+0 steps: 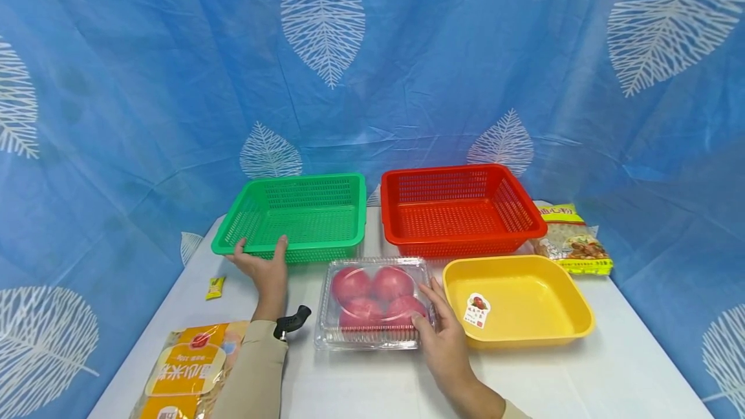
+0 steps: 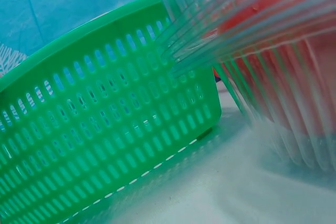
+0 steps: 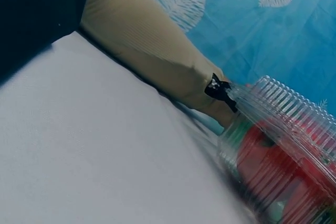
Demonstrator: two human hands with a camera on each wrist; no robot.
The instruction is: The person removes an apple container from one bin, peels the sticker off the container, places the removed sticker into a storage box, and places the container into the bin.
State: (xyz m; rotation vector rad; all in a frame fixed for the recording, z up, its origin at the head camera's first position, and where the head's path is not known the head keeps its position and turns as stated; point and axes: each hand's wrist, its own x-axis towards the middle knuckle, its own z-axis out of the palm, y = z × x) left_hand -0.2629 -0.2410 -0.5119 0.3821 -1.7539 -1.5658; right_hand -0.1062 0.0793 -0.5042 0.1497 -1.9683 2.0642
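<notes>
A clear plastic clamshell box [image 1: 372, 336] with several round red fruits [image 1: 352, 284] sits at the middle in the head view. My right hand [image 1: 445, 341] grips its right side, thumb near the front and fingers along the side. The box [image 3: 268, 166] also shows at the lower right of the right wrist view. My left hand [image 1: 262, 270] is at the front left rim of the green basket [image 1: 314, 254], thumb and a finger spread over the rim; its other fingers are hidden. In the left wrist view the basket's slotted wall [image 2: 105, 129] stands beside the box; no hand shows.
A red basket [image 1: 465, 246] stands back right, with a yellow tray [image 1: 524, 302] before it. A food packet [image 1: 573, 244] lies right of them. A small yellow packet [image 1: 215, 288] and an orange-labelled bag [image 1: 189, 364] lie at left. Blue curtain [image 1: 407, 50] hangs behind.
</notes>
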